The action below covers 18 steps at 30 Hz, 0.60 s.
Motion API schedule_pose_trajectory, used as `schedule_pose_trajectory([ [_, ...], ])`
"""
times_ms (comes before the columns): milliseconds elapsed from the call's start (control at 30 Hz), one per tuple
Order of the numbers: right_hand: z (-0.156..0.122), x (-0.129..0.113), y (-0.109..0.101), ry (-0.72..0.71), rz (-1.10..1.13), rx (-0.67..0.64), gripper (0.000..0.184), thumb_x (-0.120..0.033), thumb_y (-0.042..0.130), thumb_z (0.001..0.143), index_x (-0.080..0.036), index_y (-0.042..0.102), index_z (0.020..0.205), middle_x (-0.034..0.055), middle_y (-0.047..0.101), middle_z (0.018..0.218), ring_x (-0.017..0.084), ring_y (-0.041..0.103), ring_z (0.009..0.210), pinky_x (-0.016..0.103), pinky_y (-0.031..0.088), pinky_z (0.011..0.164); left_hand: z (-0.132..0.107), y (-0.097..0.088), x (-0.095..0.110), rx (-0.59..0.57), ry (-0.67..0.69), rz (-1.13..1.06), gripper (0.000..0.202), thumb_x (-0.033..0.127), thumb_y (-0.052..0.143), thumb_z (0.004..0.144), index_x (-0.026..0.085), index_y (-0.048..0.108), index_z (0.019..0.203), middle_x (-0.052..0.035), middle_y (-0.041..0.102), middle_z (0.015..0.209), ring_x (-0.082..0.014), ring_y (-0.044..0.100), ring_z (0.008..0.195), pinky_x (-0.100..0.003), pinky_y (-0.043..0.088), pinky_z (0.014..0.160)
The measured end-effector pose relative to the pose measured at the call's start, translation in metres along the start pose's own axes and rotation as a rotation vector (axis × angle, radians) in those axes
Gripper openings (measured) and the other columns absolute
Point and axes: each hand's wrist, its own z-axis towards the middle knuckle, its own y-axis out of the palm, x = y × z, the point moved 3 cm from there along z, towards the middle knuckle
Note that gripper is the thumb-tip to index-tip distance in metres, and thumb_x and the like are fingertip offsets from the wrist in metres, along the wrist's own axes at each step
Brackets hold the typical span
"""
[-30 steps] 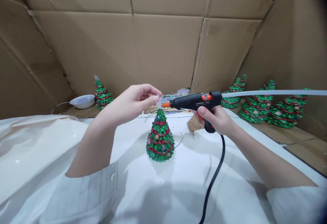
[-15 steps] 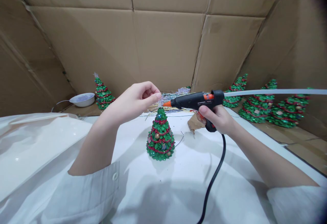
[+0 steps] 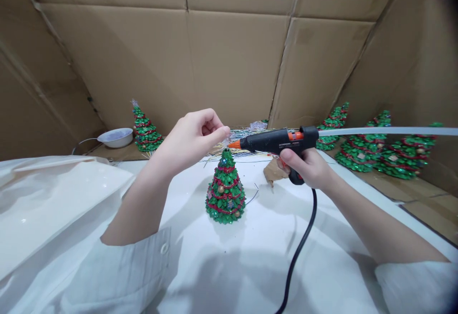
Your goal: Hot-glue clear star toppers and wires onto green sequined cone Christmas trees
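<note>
A small green Christmas tree point(image 3: 225, 192) with red garlands and baubles stands upright on the white table in front of me. Just above its tip, my left hand point(image 3: 203, 135) pinches a clear, pale tree topper point(image 3: 226, 141) between thumb and fingertips. My right hand point(image 3: 306, 165) is wrapped round the handle of a black and orange hot glue gun point(image 3: 274, 141). The gun's orange nozzle points left, at the topper's lower end, very close to it; whether they touch I cannot tell. A long white glue stick point(image 3: 386, 131) sticks out of the gun's back.
Further trees stand at the back right, one of them a tree point(image 3: 361, 149) on cardboard. Back left are a tree point(image 3: 145, 130) with a topper and a white bowl point(image 3: 115, 137). Behind lie thin wires; a brown scrap point(image 3: 275, 171) is below the gun. The black cord point(image 3: 302, 242) runs toward me.
My left hand has risen slightly with the topper, and a small gap shows above the tree's tip. The glue gun stays almost level with it.
</note>
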Motion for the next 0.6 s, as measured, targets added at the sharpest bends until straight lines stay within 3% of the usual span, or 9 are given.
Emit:
schedule_pose_trajectory([
  [233, -0.0010, -0.0041, -0.0005, 0.006, -0.067, 0.016, 0.049, -0.064, 0.040, 0.083, -0.020, 0.051, 0.067, 0.0009, 0.046, 0.052, 0.014, 0.044, 0.052, 0.027, 0.037, 0.048, 0.0008, 0.0030, 0.0020, 0.026, 0.032, -0.029, 0.017, 0.034, 0.050, 0.076, 0.019, 0.059, 0.073, -0.0003, 0.055, 0.065, -0.0119, 0.046, 0.058, -0.024, 0.032, 0.050],
  [600, -0.0012, -0.0040, -0.0008, 0.007, -0.095, 0.013, 0.049, -0.065, 0.040, 0.082, -0.020, 0.051, 0.066, 0.0007, 0.046, 0.052, 0.014, 0.044, 0.051, 0.027, 0.036, 0.047, 0.0016, 0.0040, 0.0017, 0.037, 0.052, -0.012, 0.026, 0.036, 0.047, 0.077, 0.019, 0.066, 0.081, -0.0018, 0.058, 0.066, -0.0135, 0.046, 0.059, -0.025, 0.033, 0.052],
])
